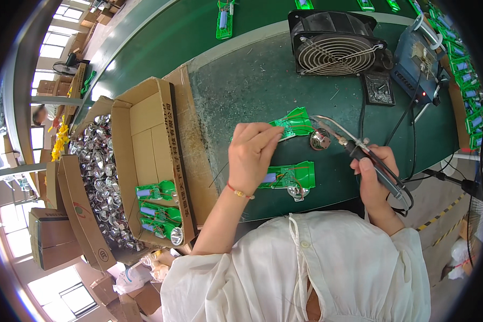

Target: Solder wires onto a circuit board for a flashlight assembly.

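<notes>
My right hand (375, 172) is wrapped round a soldering iron (383, 180) with a thin metal feed tube along it. Its tip points left at a round silver lamp reflector (320, 139), just right of an open green flashlight housing (297, 123). Over that housing's left end, my left hand (252, 150) pinches with thumb and forefinger by its thin wires; whatever is between the fingertips is too small to make out. Nearer to me lies a second green housing (300, 174) with a purple battery cell (268, 177) and another reflector (298, 192) at its lower edge.
A black fan (335, 51) stands at the back, beside a blue soldering station (415, 64) with cables. Left is a cardboard box (139, 123) holding several green housings, beyond it a heap of reflectors (99, 172). More housings (467, 80) line the right edge and the belt (166, 37).
</notes>
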Action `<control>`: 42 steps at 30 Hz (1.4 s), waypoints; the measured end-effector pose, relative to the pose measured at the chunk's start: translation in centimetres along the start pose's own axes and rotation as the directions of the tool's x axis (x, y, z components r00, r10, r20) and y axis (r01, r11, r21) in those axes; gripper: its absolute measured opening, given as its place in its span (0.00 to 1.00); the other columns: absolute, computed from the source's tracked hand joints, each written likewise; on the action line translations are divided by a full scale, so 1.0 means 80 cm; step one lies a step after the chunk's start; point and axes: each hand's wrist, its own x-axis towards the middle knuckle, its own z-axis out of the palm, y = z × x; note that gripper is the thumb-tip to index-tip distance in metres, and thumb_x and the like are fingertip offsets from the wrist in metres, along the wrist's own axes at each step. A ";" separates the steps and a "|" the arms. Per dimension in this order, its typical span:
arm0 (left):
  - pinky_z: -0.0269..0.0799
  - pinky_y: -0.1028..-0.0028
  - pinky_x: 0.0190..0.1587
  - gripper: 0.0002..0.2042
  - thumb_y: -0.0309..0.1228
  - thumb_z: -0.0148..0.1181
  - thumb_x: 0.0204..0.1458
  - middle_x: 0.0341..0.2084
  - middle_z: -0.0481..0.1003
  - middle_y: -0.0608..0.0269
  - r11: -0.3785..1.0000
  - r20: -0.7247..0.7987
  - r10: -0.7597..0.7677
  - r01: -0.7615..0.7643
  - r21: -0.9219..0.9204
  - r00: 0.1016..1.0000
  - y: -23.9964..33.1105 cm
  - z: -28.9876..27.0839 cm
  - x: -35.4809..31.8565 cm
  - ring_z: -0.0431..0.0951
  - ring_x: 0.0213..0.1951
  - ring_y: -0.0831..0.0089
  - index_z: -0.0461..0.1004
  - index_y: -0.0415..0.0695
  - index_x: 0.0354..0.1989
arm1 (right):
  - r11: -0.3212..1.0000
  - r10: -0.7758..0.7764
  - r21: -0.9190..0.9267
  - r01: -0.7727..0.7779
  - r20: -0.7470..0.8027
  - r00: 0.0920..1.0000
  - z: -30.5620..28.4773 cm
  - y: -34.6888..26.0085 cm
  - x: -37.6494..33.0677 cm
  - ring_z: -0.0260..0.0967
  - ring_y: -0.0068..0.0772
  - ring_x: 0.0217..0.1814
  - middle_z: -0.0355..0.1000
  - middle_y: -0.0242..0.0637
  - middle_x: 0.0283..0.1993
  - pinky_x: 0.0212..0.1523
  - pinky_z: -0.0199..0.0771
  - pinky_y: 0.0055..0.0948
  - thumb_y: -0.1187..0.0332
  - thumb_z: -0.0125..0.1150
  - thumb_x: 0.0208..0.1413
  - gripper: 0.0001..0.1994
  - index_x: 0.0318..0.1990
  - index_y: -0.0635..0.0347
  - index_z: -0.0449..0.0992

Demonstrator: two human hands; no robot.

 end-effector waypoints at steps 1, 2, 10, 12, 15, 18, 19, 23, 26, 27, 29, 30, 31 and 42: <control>0.65 0.74 0.34 0.06 0.24 0.59 0.41 0.27 0.72 0.65 0.998 0.036 -0.034 0.036 -0.056 0.999 0.001 0.003 0.000 0.69 0.31 0.69 0.77 0.43 0.29 | 0.998 0.050 0.037 -0.053 0.069 0.996 0.002 0.002 0.000 0.67 0.21 0.29 0.68 0.38 0.29 0.27 0.66 0.18 0.69 0.55 0.51 0.11 0.36 0.66 0.63; 0.65 0.74 0.34 0.06 0.24 0.59 0.41 0.27 0.72 0.65 0.991 0.076 -0.064 0.072 -0.114 0.995 0.001 0.005 0.000 0.69 0.31 0.69 0.77 0.44 0.29 | 0.992 0.082 0.087 -0.088 0.074 0.994 0.012 0.001 -0.001 0.68 0.22 0.31 0.68 0.38 0.31 0.29 0.67 0.18 0.69 0.54 0.51 0.11 0.38 0.65 0.63; 0.66 0.73 0.30 0.04 0.22 0.62 0.34 0.25 0.70 0.65 0.962 0.003 -0.189 0.185 -0.202 0.982 -0.008 0.016 -0.003 0.69 0.29 0.67 0.74 0.42 0.21 | 0.995 -0.067 0.077 0.057 0.128 0.990 0.037 0.014 0.011 0.66 0.23 0.40 0.68 0.38 0.37 0.41 0.65 0.20 0.75 0.55 0.50 0.13 0.43 0.66 0.63; 0.66 0.73 0.29 0.05 0.20 0.61 0.32 0.25 0.70 0.65 0.988 -0.064 -0.103 0.095 -0.124 0.993 -0.010 0.018 -0.002 0.69 0.28 0.67 0.73 0.42 0.19 | 0.994 -0.105 0.019 0.104 0.158 0.982 0.029 0.016 0.010 0.67 0.22 0.32 0.69 0.39 0.32 0.31 0.67 0.19 0.76 0.58 0.47 0.11 0.39 0.66 0.65; 0.66 0.73 0.29 0.04 0.20 0.61 0.32 0.25 0.70 0.65 0.986 -0.059 -0.135 0.128 -0.110 0.989 -0.007 0.018 -0.002 0.69 0.28 0.68 0.73 0.41 0.18 | 0.985 -0.109 -0.108 0.137 0.239 0.965 0.023 0.014 0.011 0.66 0.20 0.24 0.69 0.38 0.26 0.23 0.65 0.18 0.74 0.60 0.45 0.09 0.33 0.66 0.67; 0.66 0.74 0.30 0.04 0.20 0.61 0.33 0.24 0.71 0.65 0.985 -0.042 -0.150 0.145 -0.093 0.988 -0.006 0.020 0.001 0.70 0.28 0.69 0.74 0.41 0.18 | 0.977 0.014 -0.210 0.031 0.208 0.978 0.024 0.015 0.007 0.66 0.18 0.23 0.70 0.36 0.23 0.23 0.65 0.18 0.73 0.59 0.46 0.08 0.32 0.65 0.67; 0.66 0.74 0.30 0.04 0.20 0.61 0.33 0.24 0.71 0.65 0.989 -0.040 -0.130 0.126 -0.082 0.991 -0.006 0.021 0.001 0.70 0.28 0.68 0.73 0.41 0.18 | 0.979 0.027 -0.205 0.010 0.175 0.984 0.028 0.011 0.009 0.66 0.18 0.22 0.70 0.36 0.22 0.23 0.66 0.18 0.72 0.58 0.47 0.08 0.31 0.65 0.67; 0.66 0.73 0.29 0.04 0.20 0.61 0.33 0.24 0.70 0.65 0.987 -0.037 -0.136 0.132 -0.087 0.990 -0.006 0.021 0.001 0.69 0.27 0.68 0.73 0.41 0.18 | 0.985 0.071 -0.165 -0.049 0.129 0.989 0.035 0.009 0.014 0.67 0.19 0.21 0.70 0.35 0.21 0.23 0.67 0.19 0.71 0.58 0.47 0.08 0.30 0.65 0.67; 0.66 0.73 0.29 0.04 0.20 0.61 0.32 0.23 0.70 0.64 0.988 -0.032 -0.136 0.133 -0.078 0.990 -0.006 0.022 0.001 0.69 0.27 0.68 0.73 0.41 0.18 | 0.985 0.118 -0.140 -0.101 0.119 0.986 0.038 0.011 0.015 0.67 0.18 0.21 0.70 0.35 0.20 0.22 0.67 0.18 0.71 0.58 0.47 0.07 0.29 0.66 0.67; 0.65 0.73 0.29 0.04 0.20 0.61 0.32 0.23 0.70 0.64 0.988 -0.035 -0.134 0.132 -0.075 0.990 -0.006 0.022 0.002 0.69 0.27 0.67 0.73 0.41 0.18 | 0.985 0.139 -0.120 -0.126 0.109 0.984 0.038 0.012 0.015 0.67 0.18 0.21 0.70 0.35 0.20 0.22 0.66 0.18 0.72 0.58 0.47 0.07 0.29 0.66 0.67; 0.65 0.73 0.29 0.04 0.20 0.60 0.32 0.23 0.70 0.64 0.989 -0.037 -0.133 0.130 -0.073 0.990 -0.005 0.022 0.002 0.68 0.27 0.67 0.73 0.41 0.18 | 0.984 0.162 -0.093 -0.153 0.105 0.981 0.038 0.011 0.015 0.67 0.18 0.22 0.70 0.35 0.20 0.22 0.66 0.18 0.72 0.58 0.47 0.07 0.29 0.66 0.67; 0.65 0.73 0.29 0.04 0.20 0.60 0.32 0.23 0.70 0.64 0.989 -0.036 -0.132 0.129 -0.066 0.991 -0.004 0.022 0.002 0.68 0.27 0.67 0.73 0.41 0.17 | 0.982 0.185 -0.065 -0.179 0.104 0.977 0.037 0.011 0.016 0.67 0.18 0.22 0.70 0.35 0.20 0.22 0.66 0.18 0.72 0.58 0.46 0.07 0.29 0.66 0.68; 0.65 0.73 0.29 0.04 0.19 0.60 0.32 0.23 0.70 0.64 0.990 -0.035 -0.130 0.128 -0.059 0.991 -0.003 0.023 0.002 0.68 0.27 0.67 0.72 0.41 0.17 | 0.982 0.185 -0.065 -0.179 0.103 0.977 0.037 0.011 0.016 0.67 0.18 0.22 0.70 0.35 0.20 0.22 0.66 0.18 0.72 0.58 0.46 0.07 0.29 0.66 0.68; 0.65 0.73 0.30 0.04 0.20 0.60 0.32 0.23 0.69 0.64 0.988 -0.042 -0.141 0.138 -0.064 0.989 -0.004 0.024 0.003 0.68 0.27 0.67 0.72 0.41 0.17 | 0.977 0.182 -0.127 -0.171 0.082 0.980 0.038 0.009 0.016 0.67 0.19 0.22 0.70 0.35 0.21 0.23 0.66 0.18 0.72 0.58 0.47 0.07 0.29 0.65 0.68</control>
